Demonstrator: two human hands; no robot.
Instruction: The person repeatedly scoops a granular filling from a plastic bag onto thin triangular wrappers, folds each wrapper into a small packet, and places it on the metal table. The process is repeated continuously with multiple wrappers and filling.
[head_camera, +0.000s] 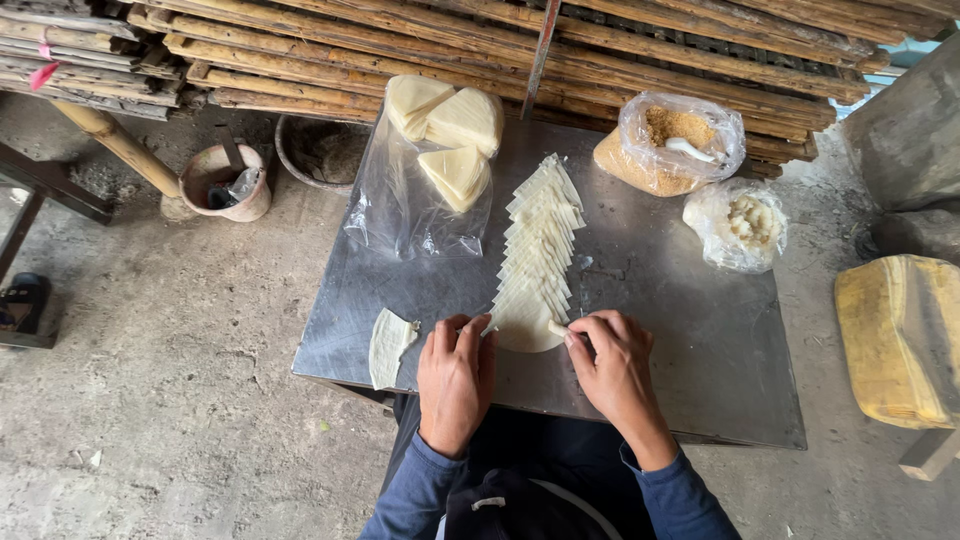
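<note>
Both your hands are down on the metal table, working the nearest wrapper in that overlapping row of dough wrappers. Your left hand lies mostly flat, fingers together, tips pressing the left edge of the bottom wrapper. Your right hand is curled, thumb and forefinger pinched on a small pale piece at the wrapper's right edge; can't tell what it is. Just left of your left fingers sits a folded wrapper. Far beyond your fingertips: stacked wrappers on clear plastic, a bag of brown crumbs, and a bag of white filling.
</note>
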